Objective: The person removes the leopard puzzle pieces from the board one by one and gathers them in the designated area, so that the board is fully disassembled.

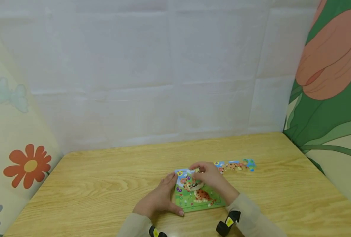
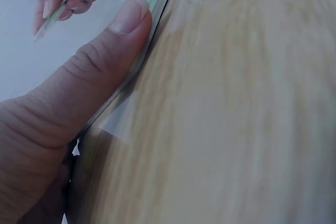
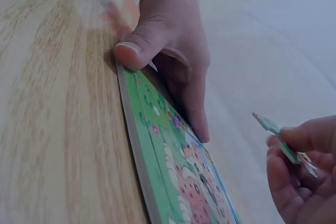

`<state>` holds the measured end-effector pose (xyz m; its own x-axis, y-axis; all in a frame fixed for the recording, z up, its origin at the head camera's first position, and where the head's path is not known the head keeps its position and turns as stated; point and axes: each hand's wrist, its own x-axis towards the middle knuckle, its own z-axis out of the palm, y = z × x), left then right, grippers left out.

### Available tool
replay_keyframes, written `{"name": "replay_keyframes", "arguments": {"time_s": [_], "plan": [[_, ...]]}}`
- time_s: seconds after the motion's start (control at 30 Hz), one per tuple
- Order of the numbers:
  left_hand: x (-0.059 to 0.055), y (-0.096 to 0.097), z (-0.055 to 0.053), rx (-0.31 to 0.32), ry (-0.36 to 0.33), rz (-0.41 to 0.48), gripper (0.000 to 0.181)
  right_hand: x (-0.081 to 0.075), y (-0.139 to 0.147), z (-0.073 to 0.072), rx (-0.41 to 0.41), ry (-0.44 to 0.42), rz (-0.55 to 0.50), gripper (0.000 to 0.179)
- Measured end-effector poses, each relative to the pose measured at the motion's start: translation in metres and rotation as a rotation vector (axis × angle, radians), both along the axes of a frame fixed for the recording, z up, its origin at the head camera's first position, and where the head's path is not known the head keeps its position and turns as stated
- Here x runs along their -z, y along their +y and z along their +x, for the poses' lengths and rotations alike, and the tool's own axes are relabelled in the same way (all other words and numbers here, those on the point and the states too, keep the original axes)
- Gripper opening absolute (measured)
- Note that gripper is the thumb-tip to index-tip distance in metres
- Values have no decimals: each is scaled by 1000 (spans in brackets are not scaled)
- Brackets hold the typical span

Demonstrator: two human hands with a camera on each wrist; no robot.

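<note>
A jigsaw board (image 1: 190,205) with a spotted cartoon leopard on green and blue lies flat on the table. Along its left side rests my left hand (image 1: 160,197), the thumb straight on the near left corner and the fingers reaching toward the far left corner. My right hand (image 1: 214,179) is above the board's far part, pinching a thin puzzle piece (image 3: 286,148) between thumb and fingers. That piece is tilted and raised off the board in the right wrist view. Its printed face is mostly hidden by the fingers.
Beyond the board's far right side lies a strip of puzzle pieces (image 1: 234,166) with a spotted pattern, blue and green. The wooden table (image 1: 104,177) meets a white cloth backdrop (image 1: 133,82) behind. Flower-printed panels (image 1: 30,166) stand on both sides.
</note>
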<state>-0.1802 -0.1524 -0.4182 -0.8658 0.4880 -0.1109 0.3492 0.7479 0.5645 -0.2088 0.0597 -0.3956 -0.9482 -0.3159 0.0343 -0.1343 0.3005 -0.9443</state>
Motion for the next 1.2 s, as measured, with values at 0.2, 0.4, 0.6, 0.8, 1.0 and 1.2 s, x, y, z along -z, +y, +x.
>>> {"name": "replay_keyframes", "arguments": {"time_s": [0.2, 0.4, 0.6, 0.8, 1.0, 1.2], "plan": [[1, 0, -1, -7, 1, -1, 129, 1, 12, -1, 115, -61, -117, 20], [0, 0, -1, -3, 10, 2, 129, 3, 22, 0, 174, -76, -158, 20], [0, -1, -2, 9, 8, -4, 128, 6, 35, -1, 205, -55, -113, 21], [-1, -1, -1, 11, -12, 5, 128, 10, 49, -5, 280, -22, -62, 24], [0, -1, 0, 8, -18, 13, 127, 15, 63, -4, 290, 9, -50, 35], [0, -1, 0, 11, -1, 17, 127, 22, 75, -3, 297, -14, -82, 33]]}}
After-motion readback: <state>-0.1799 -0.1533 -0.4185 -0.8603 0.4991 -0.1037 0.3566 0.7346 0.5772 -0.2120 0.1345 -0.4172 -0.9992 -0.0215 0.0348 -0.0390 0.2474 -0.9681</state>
